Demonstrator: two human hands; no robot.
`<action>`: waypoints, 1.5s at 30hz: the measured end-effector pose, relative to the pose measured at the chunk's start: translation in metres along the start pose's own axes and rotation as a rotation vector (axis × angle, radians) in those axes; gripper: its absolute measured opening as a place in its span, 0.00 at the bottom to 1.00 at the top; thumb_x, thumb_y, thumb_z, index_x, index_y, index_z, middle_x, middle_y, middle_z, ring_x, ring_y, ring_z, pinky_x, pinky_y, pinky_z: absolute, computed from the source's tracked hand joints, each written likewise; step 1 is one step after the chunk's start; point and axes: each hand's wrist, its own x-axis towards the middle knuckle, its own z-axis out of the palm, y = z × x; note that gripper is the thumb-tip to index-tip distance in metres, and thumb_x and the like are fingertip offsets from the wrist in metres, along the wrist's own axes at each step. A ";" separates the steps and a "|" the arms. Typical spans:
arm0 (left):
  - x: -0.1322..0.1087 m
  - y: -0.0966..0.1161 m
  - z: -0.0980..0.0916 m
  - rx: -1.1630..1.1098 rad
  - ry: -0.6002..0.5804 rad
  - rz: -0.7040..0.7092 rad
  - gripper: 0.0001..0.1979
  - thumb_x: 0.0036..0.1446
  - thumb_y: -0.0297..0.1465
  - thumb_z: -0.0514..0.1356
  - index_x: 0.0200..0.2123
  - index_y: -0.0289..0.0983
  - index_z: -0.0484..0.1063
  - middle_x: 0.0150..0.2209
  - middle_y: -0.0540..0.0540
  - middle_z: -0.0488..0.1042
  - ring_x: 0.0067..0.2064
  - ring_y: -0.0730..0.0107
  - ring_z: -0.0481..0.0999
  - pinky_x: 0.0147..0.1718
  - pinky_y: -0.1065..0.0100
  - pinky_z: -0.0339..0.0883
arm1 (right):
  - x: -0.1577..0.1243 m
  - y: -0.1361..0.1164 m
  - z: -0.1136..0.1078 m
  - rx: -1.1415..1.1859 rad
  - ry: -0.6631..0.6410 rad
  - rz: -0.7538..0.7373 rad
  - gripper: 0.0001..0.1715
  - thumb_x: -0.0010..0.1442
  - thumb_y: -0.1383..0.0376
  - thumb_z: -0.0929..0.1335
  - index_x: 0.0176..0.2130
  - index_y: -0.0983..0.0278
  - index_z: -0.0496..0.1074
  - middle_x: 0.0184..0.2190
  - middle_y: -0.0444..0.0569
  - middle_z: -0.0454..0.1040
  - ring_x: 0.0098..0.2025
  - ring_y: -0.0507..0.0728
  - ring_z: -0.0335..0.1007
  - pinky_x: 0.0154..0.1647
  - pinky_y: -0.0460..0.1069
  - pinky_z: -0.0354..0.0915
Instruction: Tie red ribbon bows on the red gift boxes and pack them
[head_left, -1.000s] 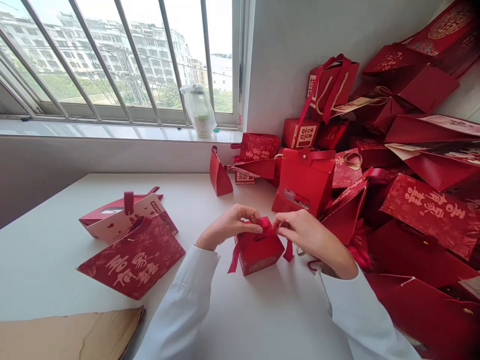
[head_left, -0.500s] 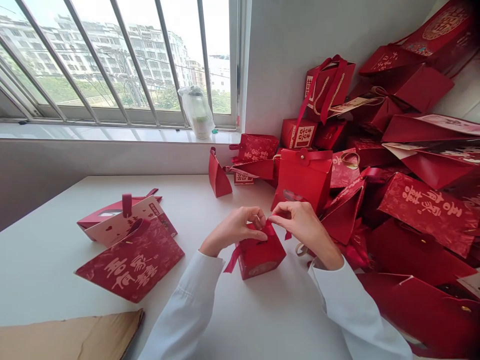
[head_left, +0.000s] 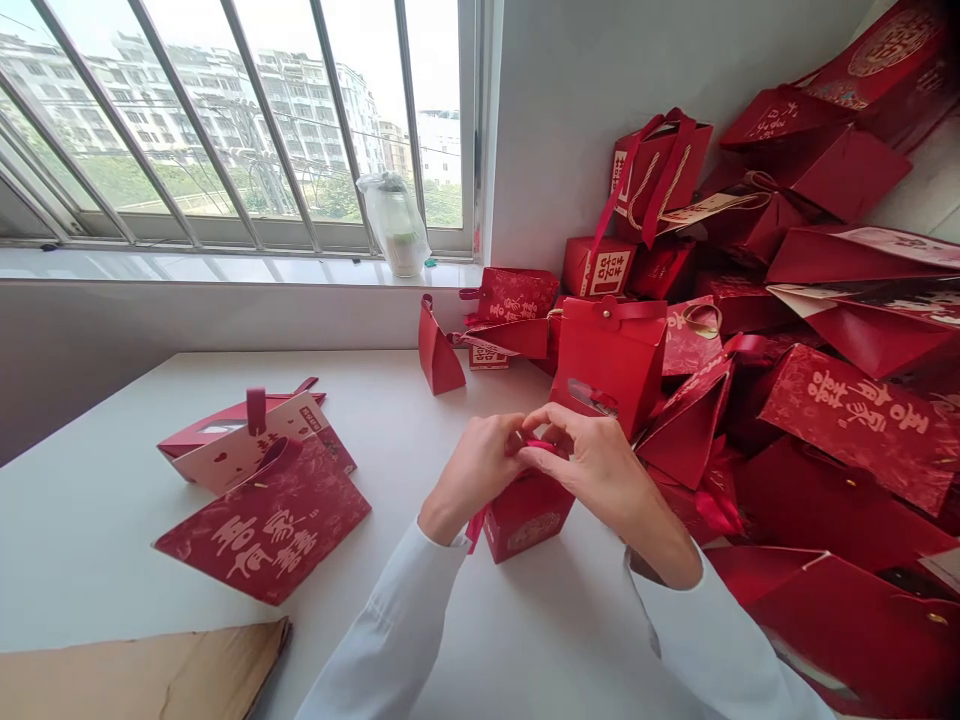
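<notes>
A small red gift box point(head_left: 529, 524) with a pale round print on its front stands on the white table before me. My left hand point(head_left: 474, 472) is closed at the top of the box, its fingertips curled and partly hidden. From the other side my right hand point(head_left: 598, 468) pinches at the same spot, thumb and fingers meeting my left fingertips. Between them shows a bit of red ribbon, and a ribbon tail point(head_left: 475, 530) hangs down the box's left side. The knot or loop itself is covered by my fingers.
Several red gift boxes and bags point(head_left: 795, 420) are heaped along the right side. A tall red box point(head_left: 611, 345) stands just behind my hands. To the left lie folded gift boxes point(head_left: 266, 530) and a cardboard piece point(head_left: 142, 675). A bagged cup point(head_left: 401, 235) sits on the windowsill.
Both hands have come together over the box top, the right moving left and the left moving slightly right. The ribbon end near my right hand is now hidden. The box has shifted slightly.
</notes>
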 end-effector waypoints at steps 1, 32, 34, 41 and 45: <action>0.000 0.000 0.000 0.007 0.011 -0.016 0.06 0.50 0.26 0.53 0.27 0.37 0.70 0.22 0.52 0.70 0.24 0.74 0.61 0.23 0.72 0.52 | 0.000 0.001 -0.002 0.033 -0.018 0.016 0.08 0.56 0.61 0.67 0.39 0.57 0.72 0.26 0.39 0.75 0.27 0.52 0.68 0.28 0.45 0.60; 0.002 -0.021 -0.005 -0.234 -0.072 -0.156 0.11 0.51 0.38 0.58 0.30 0.36 0.70 0.24 0.50 0.74 0.24 0.74 0.68 0.20 0.75 0.55 | 0.010 0.020 0.015 0.067 -0.151 0.081 0.09 0.52 0.67 0.64 0.37 0.59 0.64 0.23 0.38 0.73 0.27 0.53 0.68 0.28 0.46 0.57; 0.002 -0.023 -0.007 -0.254 -0.108 -0.133 0.11 0.52 0.39 0.58 0.30 0.36 0.71 0.25 0.49 0.75 0.25 0.73 0.69 0.20 0.75 0.56 | 0.010 0.019 0.016 0.029 -0.142 0.073 0.11 0.52 0.67 0.64 0.38 0.59 0.65 0.23 0.39 0.73 0.28 0.54 0.68 0.28 0.46 0.56; 0.001 -0.026 -0.013 -0.291 -0.187 -0.121 0.13 0.53 0.40 0.59 0.34 0.36 0.72 0.30 0.47 0.77 0.30 0.70 0.73 0.24 0.73 0.60 | 0.010 0.021 0.015 0.033 -0.190 0.026 0.11 0.53 0.68 0.64 0.38 0.60 0.70 0.24 0.41 0.73 0.28 0.53 0.68 0.28 0.46 0.56; 0.001 -0.026 -0.012 -0.297 -0.179 -0.115 0.11 0.53 0.38 0.58 0.34 0.37 0.71 0.31 0.48 0.77 0.31 0.70 0.73 0.25 0.73 0.61 | 0.011 0.023 0.014 0.049 -0.185 0.032 0.06 0.52 0.67 0.65 0.33 0.61 0.70 0.23 0.41 0.72 0.27 0.52 0.67 0.28 0.45 0.56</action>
